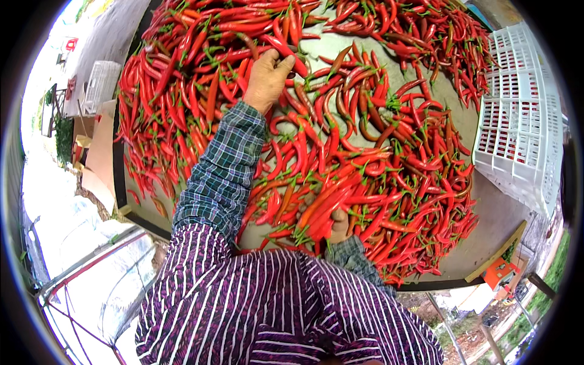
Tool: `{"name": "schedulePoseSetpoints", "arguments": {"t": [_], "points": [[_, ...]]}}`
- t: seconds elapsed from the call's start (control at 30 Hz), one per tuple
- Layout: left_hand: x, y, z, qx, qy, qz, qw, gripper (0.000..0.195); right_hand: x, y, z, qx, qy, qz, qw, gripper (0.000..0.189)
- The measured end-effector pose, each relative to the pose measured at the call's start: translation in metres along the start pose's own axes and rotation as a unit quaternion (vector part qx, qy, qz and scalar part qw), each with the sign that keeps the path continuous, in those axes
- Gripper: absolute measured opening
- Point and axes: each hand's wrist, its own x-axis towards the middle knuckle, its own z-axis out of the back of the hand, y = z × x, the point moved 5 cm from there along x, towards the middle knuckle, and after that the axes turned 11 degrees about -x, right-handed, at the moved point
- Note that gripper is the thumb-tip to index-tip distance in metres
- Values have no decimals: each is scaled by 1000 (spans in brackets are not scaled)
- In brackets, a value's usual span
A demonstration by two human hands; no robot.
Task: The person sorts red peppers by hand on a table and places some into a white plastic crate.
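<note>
My left hand (267, 80) reaches over the table and pinches a red chili pepper (288, 54) between thumb and fingers. Close to my body, my right hand (340, 226) grips a bundle of long red chili peppers (326, 207), their green stems pointing towards me. The bundle hides most of that hand's fingers. A large heap of red chilies (182, 82) spreads to the left of my left arm. Around and beyond my right hand lies another heap of chilies (419, 182), a few of them darker or brownish.
At the right edge a white plastic crate (518, 123) stands tilted, with red showing through its slats. Another chili pile (424, 32) lies at the far right. The grey tabletop (497, 223) has a raised dark rim. A second white crate (101, 84) stands off to the left.
</note>
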Motion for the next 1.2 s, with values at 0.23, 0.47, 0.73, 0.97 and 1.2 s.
{"name": "schedulePoseSetpoints", "arguments": {"t": [0.23,0.47,0.73,0.97,1.2], "points": [[-71,2,26,-170,-29,109,979,24,-6,-1,20,-93,-86,14,992,65],[-154,10,40,43,55,87,994,44,-4,-2,15,-149,-130,32,980,61],[-238,11,4,266,161,75,948,42,-2,-5,17,-176,-173,-4,969,39],[-259,25,5,175,146,54,972,41,-20,-20,11,-106,-194,-16,975,43],[-272,24,1,258,73,-30,963,34,-18,-31,16,-75,-183,-20,980,44]]}}
